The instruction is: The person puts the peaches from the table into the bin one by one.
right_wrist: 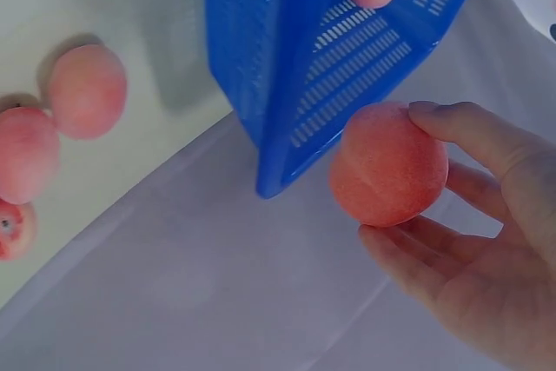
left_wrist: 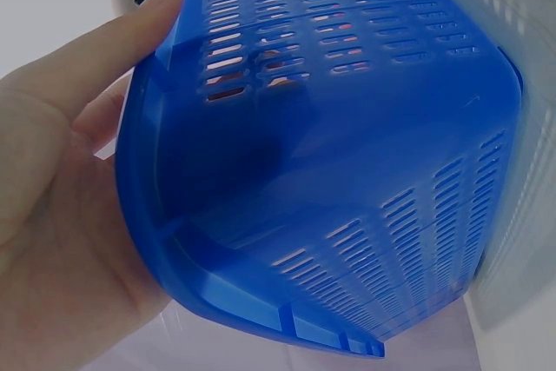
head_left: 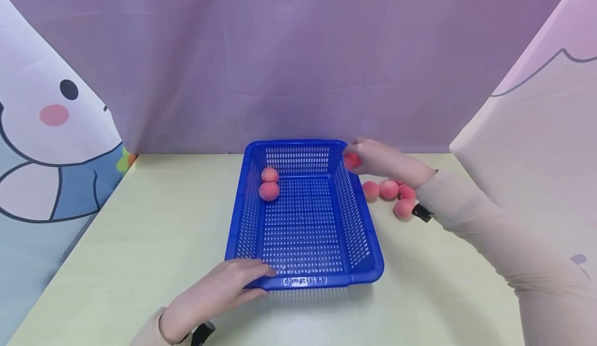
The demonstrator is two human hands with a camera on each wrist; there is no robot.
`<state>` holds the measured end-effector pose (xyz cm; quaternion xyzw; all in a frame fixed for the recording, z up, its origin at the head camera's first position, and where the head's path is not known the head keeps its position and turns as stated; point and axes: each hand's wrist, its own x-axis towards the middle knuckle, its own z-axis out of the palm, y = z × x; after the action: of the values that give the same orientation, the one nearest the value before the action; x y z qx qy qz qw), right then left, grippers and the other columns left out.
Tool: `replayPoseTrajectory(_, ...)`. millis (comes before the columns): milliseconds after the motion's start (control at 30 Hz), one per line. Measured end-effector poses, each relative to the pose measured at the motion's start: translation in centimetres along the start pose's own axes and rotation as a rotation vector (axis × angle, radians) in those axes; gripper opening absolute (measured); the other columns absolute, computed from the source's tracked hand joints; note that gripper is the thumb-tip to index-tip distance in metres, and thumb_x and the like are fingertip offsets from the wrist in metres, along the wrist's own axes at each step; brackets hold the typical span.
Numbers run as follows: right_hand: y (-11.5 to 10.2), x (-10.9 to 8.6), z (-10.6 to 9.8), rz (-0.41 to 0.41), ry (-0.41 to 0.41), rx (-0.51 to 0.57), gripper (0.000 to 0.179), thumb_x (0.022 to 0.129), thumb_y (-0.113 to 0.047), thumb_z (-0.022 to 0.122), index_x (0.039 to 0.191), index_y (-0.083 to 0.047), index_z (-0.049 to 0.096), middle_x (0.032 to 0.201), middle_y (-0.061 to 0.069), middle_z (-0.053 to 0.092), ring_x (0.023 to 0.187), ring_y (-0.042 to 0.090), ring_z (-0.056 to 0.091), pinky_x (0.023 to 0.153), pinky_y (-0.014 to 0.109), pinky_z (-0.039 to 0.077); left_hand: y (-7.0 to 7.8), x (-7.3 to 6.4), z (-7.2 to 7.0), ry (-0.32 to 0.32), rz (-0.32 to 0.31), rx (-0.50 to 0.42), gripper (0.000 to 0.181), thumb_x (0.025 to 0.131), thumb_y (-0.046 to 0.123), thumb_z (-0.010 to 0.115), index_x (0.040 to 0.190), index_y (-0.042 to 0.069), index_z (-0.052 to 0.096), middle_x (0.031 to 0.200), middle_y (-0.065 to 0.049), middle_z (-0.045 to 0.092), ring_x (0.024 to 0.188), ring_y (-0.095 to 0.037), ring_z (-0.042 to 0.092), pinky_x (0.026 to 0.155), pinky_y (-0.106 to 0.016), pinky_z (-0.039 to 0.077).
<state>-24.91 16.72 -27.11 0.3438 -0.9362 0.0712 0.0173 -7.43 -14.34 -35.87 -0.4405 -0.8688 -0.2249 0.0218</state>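
Observation:
My right hand point(head_left: 377, 158) pinches a pink-red peach point(right_wrist: 388, 162) between thumb and fingertips, over the far right rim of a blue plastic basket point(head_left: 305, 282). In the head view my left hand point(head_left: 221, 288) grips the basket's near left corner. The left wrist view has that thumb point(left_wrist: 130, 28) on top of the rim and the other fingers partly hidden behind it. Inside the basket, a lower peach point(head_left: 269, 191) and an upper peach point(head_left: 269, 175) lie against the left wall.
Several more peaches point(head_left: 388, 189) lie on the pale table point(head_left: 186, 221) to the right of the basket, partly hidden by my right forearm. A purple cloth point(head_left: 298, 66) hangs behind the table, with printed cartoon panels at both sides.

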Motion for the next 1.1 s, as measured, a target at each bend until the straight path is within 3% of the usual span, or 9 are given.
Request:
replayPoseTrajectory(200, -1.0, 1.1, -0.2, -0.027, -0.009, 0.001, 0.027, 0.075, -0.004, 0.063, 0.102, -0.002, 0.063, 0.088, 0.014, 0.053, 0.080, 0.025, 0.052, 0.069, 0.034, 0.047, 0.0, 0.0, 0.0, 0.022, 0.021, 0.013, 0.019, 0.079, 0.017, 0.065, 0.097, 0.012, 0.061, 0.084, 0.007, 0.060, 0.075, -0.003, 0.056, 0.065, -0.019, 0.048)
replayPoseTrajectory(467, -2.2, 2.6, -0.2, -0.090, 0.015, -0.003, 0.027, 0.075, -0.007, 0.062, 0.101, -0.002, 0.063, 0.089, 0.014, 0.054, 0.078, 0.025, 0.052, 0.066, 0.033, 0.047, 0.1, 0.1, -0.1, -0.011, -0.011, 0.005, 0.019, 0.080, 0.019, 0.064, 0.098, 0.011, 0.061, 0.085, 0.007, 0.060, 0.076, -0.004, 0.056, 0.066, -0.020, 0.048)
replayPoseTrajectory(1100, -5.4, 5.2, 0.5, -0.097, -0.021, 0.010, 0.029, 0.075, -0.011, 0.064, 0.103, -0.003, 0.062, 0.092, 0.013, 0.054, 0.078, 0.023, 0.052, 0.064, 0.029, 0.047, 0.1, 0.1, -0.3, -0.037, -0.035, -0.010, 0.020, 0.080, 0.018, 0.064, 0.098, 0.012, 0.061, 0.085, 0.006, 0.060, 0.075, -0.003, 0.055, 0.067, -0.021, 0.049)
